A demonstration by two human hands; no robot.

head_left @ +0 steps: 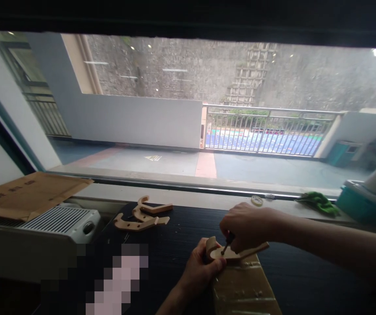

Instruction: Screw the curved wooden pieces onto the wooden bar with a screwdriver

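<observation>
My left hand [200, 267] grips the curved end of a pale wooden hook [213, 253], its thumb pressing near the piece's lower edge. The hook lies across the end of a tan block [242, 286] that looks wrapped in clear film. Closed around the dark handle of a screwdriver [225, 246], my right hand [244, 224] holds it slanted over the hook. The screwdriver's lower end meets the hook's face close to my left thumb; a screw there is too small to make out. Several similar wooden hooks [138, 225] with holes rest on the dark table to the left.
A brown paper envelope [33, 190] lies on a white slatted appliance [61, 218] at left. Along the window sill [188, 197] are a tape roll [256, 201], a green cloth [319, 203] and a teal container [352, 201]. Pixelation covers part of the lower left.
</observation>
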